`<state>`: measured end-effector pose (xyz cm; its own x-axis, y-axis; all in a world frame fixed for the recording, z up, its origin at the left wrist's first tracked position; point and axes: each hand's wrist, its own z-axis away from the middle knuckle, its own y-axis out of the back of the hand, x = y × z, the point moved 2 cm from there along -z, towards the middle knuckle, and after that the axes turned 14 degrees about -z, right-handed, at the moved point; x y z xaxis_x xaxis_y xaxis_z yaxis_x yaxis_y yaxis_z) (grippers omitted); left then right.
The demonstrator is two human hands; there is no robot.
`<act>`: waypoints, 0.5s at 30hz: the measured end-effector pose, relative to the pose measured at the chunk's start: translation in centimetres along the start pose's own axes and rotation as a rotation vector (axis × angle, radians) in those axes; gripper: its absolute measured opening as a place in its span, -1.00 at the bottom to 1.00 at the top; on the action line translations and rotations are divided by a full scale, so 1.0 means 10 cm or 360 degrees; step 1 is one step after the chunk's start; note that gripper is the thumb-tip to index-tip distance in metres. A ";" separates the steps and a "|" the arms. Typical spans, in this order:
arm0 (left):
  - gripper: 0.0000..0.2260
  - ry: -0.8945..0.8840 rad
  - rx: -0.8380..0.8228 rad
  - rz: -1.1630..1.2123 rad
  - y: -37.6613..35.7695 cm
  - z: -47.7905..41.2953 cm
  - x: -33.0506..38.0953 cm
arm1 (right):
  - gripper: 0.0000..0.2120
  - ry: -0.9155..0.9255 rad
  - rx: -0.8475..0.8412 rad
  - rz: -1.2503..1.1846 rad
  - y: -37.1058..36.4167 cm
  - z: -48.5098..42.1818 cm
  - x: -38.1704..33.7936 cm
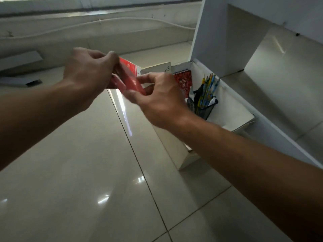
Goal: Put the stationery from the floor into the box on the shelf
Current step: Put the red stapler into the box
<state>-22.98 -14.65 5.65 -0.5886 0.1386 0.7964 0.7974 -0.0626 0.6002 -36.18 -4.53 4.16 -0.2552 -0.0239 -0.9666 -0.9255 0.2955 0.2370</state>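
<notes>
A flat red and white packet (131,76) is held in the air between both hands, just left of the open white box (232,110). My left hand (89,74) grips its upper left end. My right hand (157,98) pinches its lower right part with thumb and fingers. The box stands on the low white shelf (272,130). Inside it are a red notebook (184,81) standing upright and a black mesh holder (203,109) with several coloured pencils. The packet is blurred and partly hidden by my fingers.
The glossy tiled floor (87,172) spreads below my arms. A white box flap marked with a 3 (160,68) sticks up behind my right hand. Grey metal bars (21,81) lie on the floor at the far left. Shelf uprights (215,37) rise behind the box.
</notes>
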 end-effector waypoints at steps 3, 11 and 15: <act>-0.82 -0.0081 -0.0069 0.0039 -0.19 -0.08 0.19 | -0.72 0.0030 0.0113 0.0055 0.28 -0.07 0.02; -0.84 -0.0319 -0.0466 -0.0419 -0.84 -0.18 0.47 | -0.55 -0.0355 0.0009 0.0352 0.78 -0.10 0.28; -0.85 -0.0580 -0.0626 -0.1016 -1.12 -0.24 0.48 | -0.59 -0.0543 -0.0090 0.0456 0.85 -0.09 0.45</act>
<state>-35.07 -15.64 2.93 -0.7781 0.5713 0.2609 0.1804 -0.1946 0.9641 -45.41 -3.00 1.91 -0.4051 0.3705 -0.8358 -0.8474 0.1912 0.4954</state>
